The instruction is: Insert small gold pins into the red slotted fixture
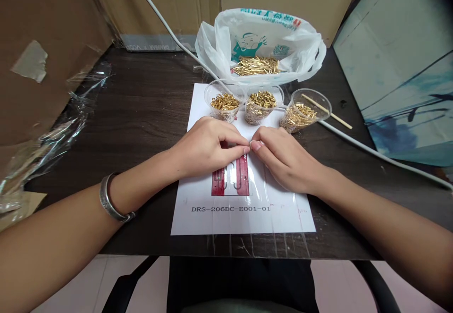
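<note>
My left hand (207,145) and my right hand (283,155) meet fingertip to fingertip over a white sheet (244,214) taped to the dark table (148,110). Both hands are pinched closed; whatever sits between the fingertips is too small to make out. Under them lies a red fixture (231,181) printed or placed on the sheet. Just beyond the hands stand three clear plastic cups (260,103) filled with small gold metal pins. A silver bracelet (111,204) circles my left wrist.
A white plastic bag (262,44) with more gold pins sits behind the cups. A wooden stick (331,114) leans in the right cup. A white cable (371,150) crosses the table. Cardboard (42,53) stands left and behind, a pale box (406,67) right.
</note>
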The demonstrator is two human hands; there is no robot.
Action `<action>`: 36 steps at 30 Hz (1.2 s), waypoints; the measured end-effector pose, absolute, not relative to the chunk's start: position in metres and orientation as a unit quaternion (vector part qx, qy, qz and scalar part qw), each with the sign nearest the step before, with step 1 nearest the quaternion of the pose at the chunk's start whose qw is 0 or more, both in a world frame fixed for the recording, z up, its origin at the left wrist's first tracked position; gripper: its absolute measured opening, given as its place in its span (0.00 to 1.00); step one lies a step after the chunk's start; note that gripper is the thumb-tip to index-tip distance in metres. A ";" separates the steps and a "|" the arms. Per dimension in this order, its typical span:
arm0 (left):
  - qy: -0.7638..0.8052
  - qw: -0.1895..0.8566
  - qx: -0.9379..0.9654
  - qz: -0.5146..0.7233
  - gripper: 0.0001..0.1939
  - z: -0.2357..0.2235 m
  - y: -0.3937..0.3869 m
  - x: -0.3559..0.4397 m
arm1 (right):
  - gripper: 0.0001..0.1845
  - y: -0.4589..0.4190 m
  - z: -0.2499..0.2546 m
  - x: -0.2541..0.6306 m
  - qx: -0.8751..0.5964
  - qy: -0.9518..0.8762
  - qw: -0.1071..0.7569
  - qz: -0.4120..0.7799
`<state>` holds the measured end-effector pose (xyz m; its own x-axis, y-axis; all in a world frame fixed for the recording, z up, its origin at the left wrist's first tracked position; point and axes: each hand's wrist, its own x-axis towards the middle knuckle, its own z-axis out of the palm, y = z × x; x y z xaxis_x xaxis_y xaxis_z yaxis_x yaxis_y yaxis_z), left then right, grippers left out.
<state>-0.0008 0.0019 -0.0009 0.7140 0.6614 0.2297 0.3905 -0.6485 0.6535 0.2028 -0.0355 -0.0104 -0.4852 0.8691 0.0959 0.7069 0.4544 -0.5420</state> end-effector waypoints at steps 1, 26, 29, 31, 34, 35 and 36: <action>0.299 0.295 0.877 0.231 0.10 -0.001 0.002 -0.001 | 0.20 -0.035 -0.010 0.203 -0.471 -0.835 0.182 0.220; 0.299 0.281 0.881 0.234 0.09 -0.002 0.003 -0.001 | 0.18 -0.035 -0.009 0.205 -0.464 -0.824 0.209 0.248; 0.301 0.287 0.879 0.232 0.08 -0.002 0.003 -0.001 | 0.17 -0.035 -0.008 0.207 -0.464 -0.818 0.215 0.262; 0.300 0.290 0.879 0.232 0.09 -0.003 0.003 -0.001 | 0.17 -0.036 -0.008 0.207 -0.464 -0.821 0.208 0.260; 0.297 0.293 0.878 0.234 0.09 -0.003 0.003 -0.001 | 0.18 -0.037 -0.010 0.206 -0.463 -0.831 0.190 0.242; 0.297 0.294 0.878 0.233 0.09 -0.003 0.003 -0.001 | 0.19 -0.036 -0.010 0.206 -0.463 -0.835 0.185 0.235; 0.297 0.293 0.878 0.233 0.09 -0.003 0.003 -0.001 | 0.19 -0.035 -0.011 0.205 -0.462 -0.838 0.182 0.228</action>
